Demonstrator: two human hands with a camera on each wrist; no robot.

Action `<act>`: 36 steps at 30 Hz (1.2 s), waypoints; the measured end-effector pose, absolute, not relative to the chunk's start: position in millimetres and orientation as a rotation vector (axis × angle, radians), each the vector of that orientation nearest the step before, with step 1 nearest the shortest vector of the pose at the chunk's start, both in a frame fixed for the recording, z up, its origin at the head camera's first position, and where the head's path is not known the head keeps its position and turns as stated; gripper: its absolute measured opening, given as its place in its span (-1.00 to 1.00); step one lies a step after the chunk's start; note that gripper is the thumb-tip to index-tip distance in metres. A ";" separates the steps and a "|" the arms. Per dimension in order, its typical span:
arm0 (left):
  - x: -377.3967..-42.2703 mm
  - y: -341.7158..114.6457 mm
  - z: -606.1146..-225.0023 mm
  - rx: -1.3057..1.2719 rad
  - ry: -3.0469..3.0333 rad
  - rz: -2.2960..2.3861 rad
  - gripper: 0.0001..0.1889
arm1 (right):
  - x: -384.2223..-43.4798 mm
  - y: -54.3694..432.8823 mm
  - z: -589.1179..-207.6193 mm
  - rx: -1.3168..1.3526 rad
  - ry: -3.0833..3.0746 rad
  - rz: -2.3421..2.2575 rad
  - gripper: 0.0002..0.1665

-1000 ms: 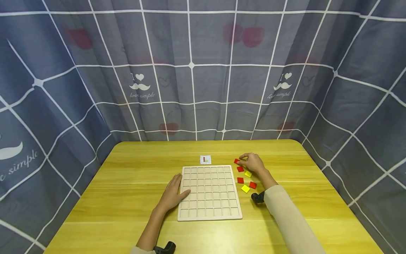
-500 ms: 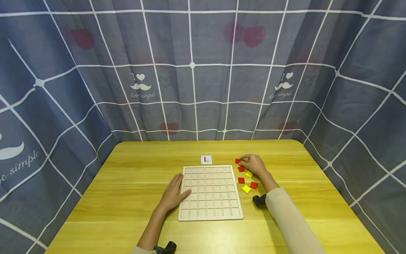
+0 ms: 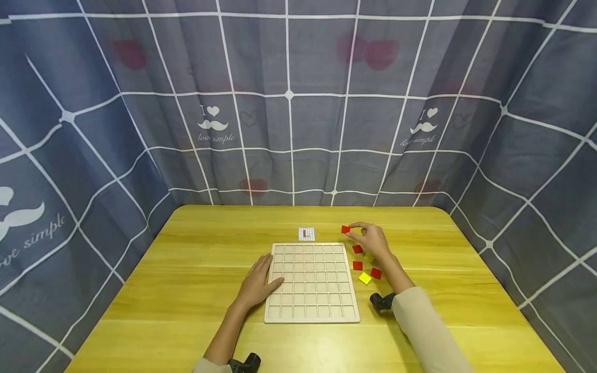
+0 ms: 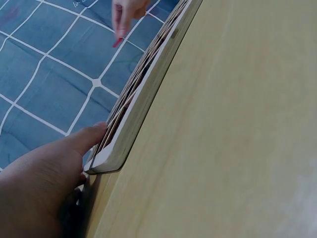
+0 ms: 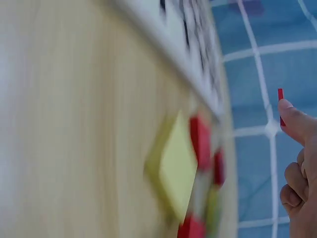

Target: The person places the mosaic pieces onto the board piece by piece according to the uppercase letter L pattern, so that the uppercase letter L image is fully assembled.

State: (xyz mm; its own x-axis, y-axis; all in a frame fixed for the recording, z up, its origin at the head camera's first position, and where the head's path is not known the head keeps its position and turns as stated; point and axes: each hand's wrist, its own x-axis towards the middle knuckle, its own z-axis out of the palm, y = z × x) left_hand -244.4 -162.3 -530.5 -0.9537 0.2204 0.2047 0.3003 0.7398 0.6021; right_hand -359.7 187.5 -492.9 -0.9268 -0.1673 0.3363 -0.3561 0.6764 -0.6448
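Note:
In the head view a pale wooden grid board (image 3: 311, 284) lies on the table. My left hand (image 3: 254, 285) rests along its left edge, thumb over the rim and fingers stretched out beside it. A small red square tile (image 3: 345, 229) is pinched between thumb and fingertip of my right hand (image 3: 374, 241), beyond the board's far right corner. The right wrist view shows the pinched tile (image 5: 281, 94) edge-on, raised above the tabletop. Below this hand lie more red tiles (image 3: 357, 266) and a yellow tile (image 3: 365, 278); another yellow tile (image 3: 369, 257) is partly hidden by the hand.
A small printed grid card (image 3: 306, 234) with coloured squares lies just beyond the board's far edge. Grey-blue checked curtains (image 3: 308, 124) surround the wooden table (image 3: 196, 269) at the back and sides. A dark wrist device (image 3: 382, 301) sits on the right wrist.
My right hand has lifted the farthest red tile and moved it slightly left and away from the other tiles. The left hand stays at the board's edge.

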 end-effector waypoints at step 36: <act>-246.1 -161.7 -531.4 -0.370 -2.802 -0.971 -0.22 | -328.8 64.4 -512.9 0.700 -2.825 0.880 -0.70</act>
